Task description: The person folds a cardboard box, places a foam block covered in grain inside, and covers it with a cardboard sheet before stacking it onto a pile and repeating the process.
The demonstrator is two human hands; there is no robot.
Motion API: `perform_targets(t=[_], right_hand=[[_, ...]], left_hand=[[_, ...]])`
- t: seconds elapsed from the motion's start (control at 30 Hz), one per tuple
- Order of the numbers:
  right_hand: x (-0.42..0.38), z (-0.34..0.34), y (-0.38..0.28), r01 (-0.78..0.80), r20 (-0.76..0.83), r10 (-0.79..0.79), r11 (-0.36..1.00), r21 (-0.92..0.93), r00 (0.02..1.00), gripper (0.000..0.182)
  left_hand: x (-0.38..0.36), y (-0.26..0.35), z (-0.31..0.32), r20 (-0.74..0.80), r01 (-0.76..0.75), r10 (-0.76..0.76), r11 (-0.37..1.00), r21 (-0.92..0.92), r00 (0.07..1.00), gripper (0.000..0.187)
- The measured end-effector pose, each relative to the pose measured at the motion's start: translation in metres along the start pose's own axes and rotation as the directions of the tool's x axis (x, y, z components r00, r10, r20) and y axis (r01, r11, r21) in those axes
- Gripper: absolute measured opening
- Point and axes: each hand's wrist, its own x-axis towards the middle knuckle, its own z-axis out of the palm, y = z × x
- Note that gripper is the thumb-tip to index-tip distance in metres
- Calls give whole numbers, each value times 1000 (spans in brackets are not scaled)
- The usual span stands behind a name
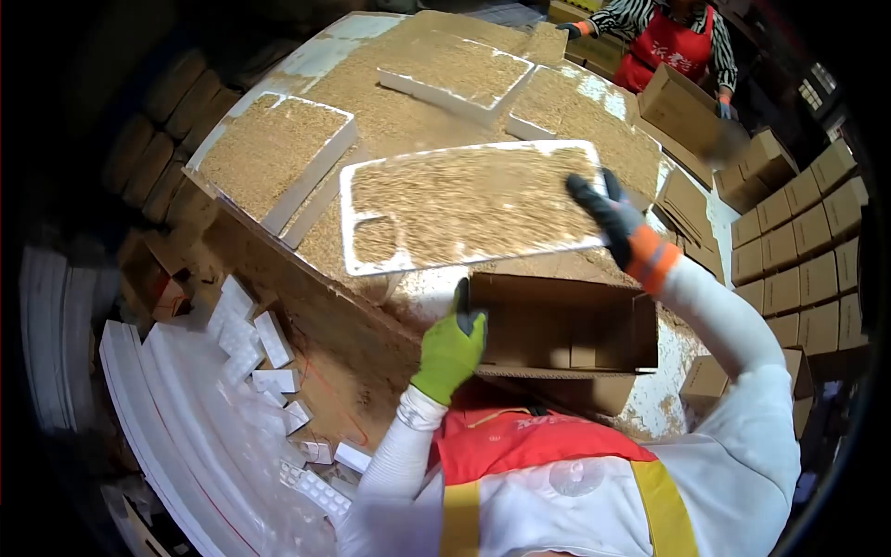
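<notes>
My right hand, in a dark glove with an orange cuff, grips the right end of a white foam tray. A layer of loose tan material like husks or sawdust covers the tray, which is slightly blurred and tilted above the table. My left hand, in a green glove with dark fingertips, is closed on the left wall of an open cardboard box. Part of the box's dim inside shows, with small flaps at its bottom. The box stands just below the tray, close to my red apron.
On the table lie more tan-covered foam slabs and scattered loose material. Across it a co-worker in a red apron handles a cardboard box. Stacked small boxes stand right; white foam pieces lie lower left.
</notes>
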Motion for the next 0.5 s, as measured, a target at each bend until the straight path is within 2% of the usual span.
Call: perform_targets(t=[0.03, 0.07, 0.1, 0.13, 0.17, 0.2, 0.23, 0.27, 0.3, 0.33, 0.37, 0.43, 0.5], right_hand=[[-24, -24, -4, 3, -133, -10, 999, -55, 991, 69], [-49, -59, -8, -30, -25, 28, 997, -71, 999, 66], [-75, -86, -12, -60, 82, 68, 994, -91, 994, 63], [-103, -91, -22, -112, 61, 115, 992, -58, 991, 61], [-129, -96, -26, -162, 43, 163, 987, -25, 986, 60], [-150, -112, -13, -142, -10, 142, 987, -70, 990, 58], [-167, -125, 1, -128, -63, 121, 985, -112, 991, 56], [-179, -126, 1, -57, -30, 51, 957, -283, 998, 55], [-188, -127, 1, 19, 18, -13, 896, -443, 1000, 53], [-194, -124, 14, -127, -98, 104, 953, -276, 990, 51], [-198, -133, 31, -92, -100, 62, 942, -323, 993, 51], [-195, -144, 37, -67, -96, 16, 833, -549, 995, 56], [-191, -149, 42, -185, -156, 127, 874, -450, 979, 64]], left_hand=[[1, -6, 3, 62, -30, 22, 991, 131, 998, 50], [1, -9, 3, 73, -59, 51, 990, 125, 996, 48], [3, -16, 6, -83, -286, 295, 952, 108, 952, 46], [4, -23, 9, -246, -503, 534, 845, 181, 809, 45], [5, -30, 12, -372, -630, 704, 709, 317, 605, 44], [3, -36, 14, -326, -526, 467, 842, -120, 822, 42], [3, -32, 6, -203, -374, 333, 902, -216, 921, 43], [3, -29, -1, -71, -197, 184, 942, -274, 980, 44], [6, -29, -9, 73, -27, 54, 943, -332, 996, 46], [8, -38, -1, -51, -187, 180, 929, -320, 982, 48], [10, -46, 7, -169, -341, 303, 895, -287, 938, 49], [3, -35, 4, -115, -227, 201, 927, -299, 973, 49], [-7, -22, -3, -82, -157, 138, 940, -304, 987, 49]])
